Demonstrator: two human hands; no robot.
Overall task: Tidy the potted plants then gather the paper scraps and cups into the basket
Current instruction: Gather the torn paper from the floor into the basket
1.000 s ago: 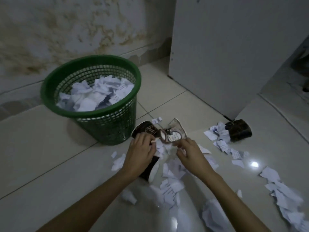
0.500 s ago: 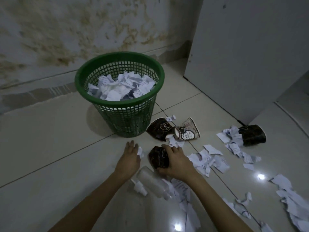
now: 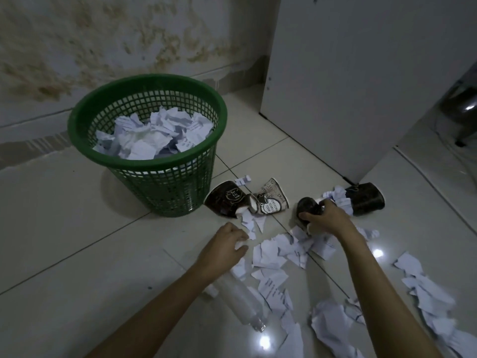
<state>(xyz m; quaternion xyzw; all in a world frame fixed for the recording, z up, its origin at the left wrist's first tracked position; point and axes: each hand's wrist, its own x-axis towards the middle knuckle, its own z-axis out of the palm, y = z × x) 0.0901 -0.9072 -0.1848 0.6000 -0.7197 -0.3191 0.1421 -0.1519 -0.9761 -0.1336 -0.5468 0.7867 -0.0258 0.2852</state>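
Head-worn wide-angle view, looking forward and down, close above floor [image 3: 77, 228]

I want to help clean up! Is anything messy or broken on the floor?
Yes. Torn paper scraps lie scattered across the tiles, and two squashed cups lie on their sides beside the green basket. Another cup has tipped over by the white cabinet.

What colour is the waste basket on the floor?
Green, with a lattice mesh wall; the basket shows clearly in the head view.
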